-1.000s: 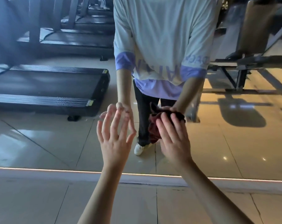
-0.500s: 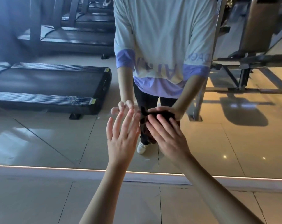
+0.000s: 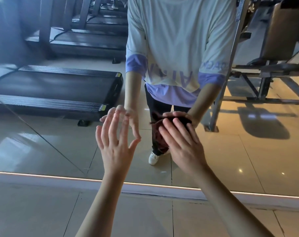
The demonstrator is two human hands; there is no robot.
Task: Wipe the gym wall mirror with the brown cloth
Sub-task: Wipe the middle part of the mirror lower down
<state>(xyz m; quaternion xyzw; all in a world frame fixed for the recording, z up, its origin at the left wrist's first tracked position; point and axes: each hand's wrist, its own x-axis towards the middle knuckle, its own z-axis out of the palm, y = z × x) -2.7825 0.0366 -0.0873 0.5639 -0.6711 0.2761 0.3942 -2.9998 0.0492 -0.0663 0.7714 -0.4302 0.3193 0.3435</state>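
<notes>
Against the lower part of the mirror [image 3: 42,142], the right hand [image 3: 183,144] presses the brown cloth [image 3: 160,134] flat to the glass. Its fingers are straight and close together, lying over the bunched cloth and hiding most of it. Only the cloth's left edge and lower fold show past the fingers. The left hand [image 3: 116,142] is raised just beside it with its fingers spread and holds nothing. Its fingertips meet their reflection, but I cannot tell whether they actually touch the glass. Both forearms reach up from the bottom of the view. The mirror reflects the person's pale shirt [image 3: 179,40] with purple trim, a white shoe [image 3: 153,158], a black treadmill [image 3: 56,88] on the left and a metal bench frame [image 3: 265,69] on the right. A thin light strip [image 3: 42,175] runs along the mirror's base, above the tiled floor [image 3: 34,211].
</notes>
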